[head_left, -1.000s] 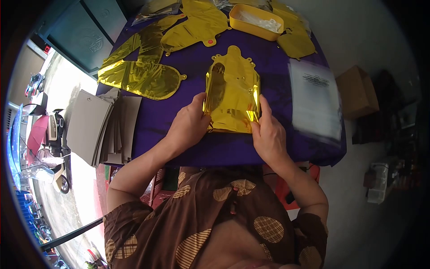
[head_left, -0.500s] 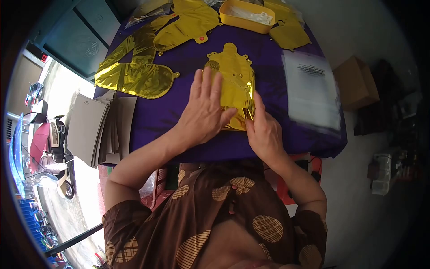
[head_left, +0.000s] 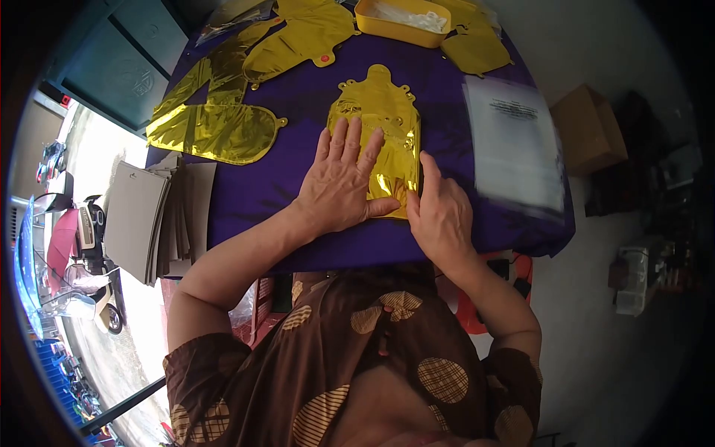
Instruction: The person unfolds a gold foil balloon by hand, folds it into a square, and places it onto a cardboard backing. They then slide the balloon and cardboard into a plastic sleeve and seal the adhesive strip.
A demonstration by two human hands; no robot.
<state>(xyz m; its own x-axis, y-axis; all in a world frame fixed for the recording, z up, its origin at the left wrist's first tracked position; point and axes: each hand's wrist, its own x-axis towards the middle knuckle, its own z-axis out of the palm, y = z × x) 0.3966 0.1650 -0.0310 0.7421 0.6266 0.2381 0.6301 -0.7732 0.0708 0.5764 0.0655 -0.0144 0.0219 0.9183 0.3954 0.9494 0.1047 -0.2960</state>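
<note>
A folded gold foil balloon (head_left: 381, 104) lies flat in front of me, its rounded tab and small eyelets pointing away. My left hand (head_left: 337, 182) rests on its lower left part, palm down, with the fingers stretched and the thumb spread across the near end. At the balloon's lower right edge is my right hand (head_left: 443, 216). Its thumb and index finger are apart along that edge, and the other fingers are partly hidden. Creased, shiny foil shows between the two hands.
More gold foil balloons (head_left: 216, 134) lie at the back left of the purple-covered table (head_left: 298, 104). A yellow tray (head_left: 406, 33) holds white items at the back. Clear plastic bags (head_left: 514, 149) lie on the right. Grey cards (head_left: 134, 220) stand at the left edge.
My right hand has loosened at the balloon's right edge, and the foil there lies flatter. The left hand has spread its fingers further over the balloon. The view has shifted slightly.
</note>
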